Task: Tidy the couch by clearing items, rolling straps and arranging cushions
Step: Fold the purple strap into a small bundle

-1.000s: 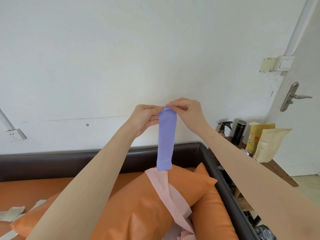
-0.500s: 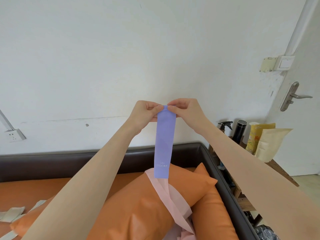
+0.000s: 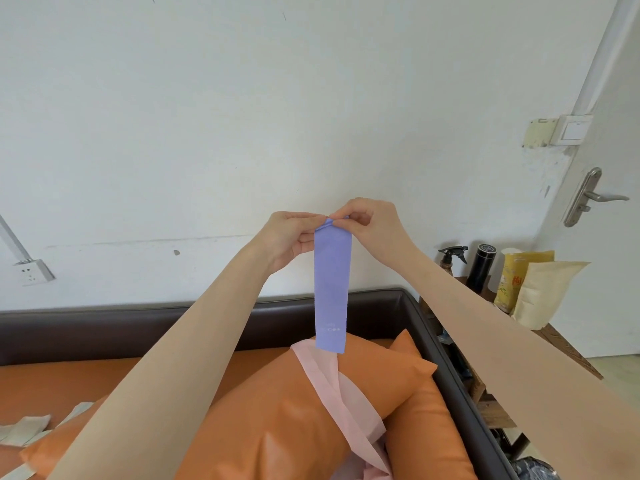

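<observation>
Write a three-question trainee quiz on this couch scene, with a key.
1. True or false: both hands pinch the top end of the purple elastic strap.
2. What lies draped over the large orange leather cushion? A) pale pink strap B) black bottle C) yellow pouch
3. Fill in: the purple strap's lower end hangs ___.

Key: 1. True: left hand and right hand hold it. 2. A, the pale pink strap. 3. Free.

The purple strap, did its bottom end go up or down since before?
Yes. The purple strap hangs with its bottom end slightly higher against the orange cushion than a second ago, as both hands roll its top.
</observation>
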